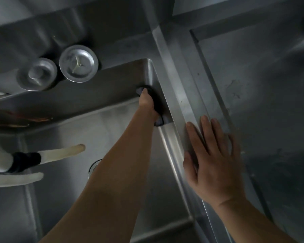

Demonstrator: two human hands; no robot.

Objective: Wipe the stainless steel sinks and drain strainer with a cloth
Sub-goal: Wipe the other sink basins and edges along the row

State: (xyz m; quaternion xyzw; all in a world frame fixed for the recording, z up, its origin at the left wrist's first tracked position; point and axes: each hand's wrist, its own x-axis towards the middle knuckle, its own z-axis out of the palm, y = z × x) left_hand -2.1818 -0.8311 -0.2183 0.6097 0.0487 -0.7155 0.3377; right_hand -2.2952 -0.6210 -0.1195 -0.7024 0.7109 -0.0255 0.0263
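While the left hand [147,104] grips a dark cloth [157,109] against the sink [112,130] wall, the right hand [216,160] rests on the divider [186,102], fingers [207,130] spread. No writing is legible.

The sink [112,130] is brushed steel with a dull sheen, glossiest on the smooth divider [184,102] under the right hand [216,162], the cloth [158,109] bunched in the left hand [146,102] looks dark, soft and matt, and the two round strainers [78,64] beyond it are smooth satin metal.
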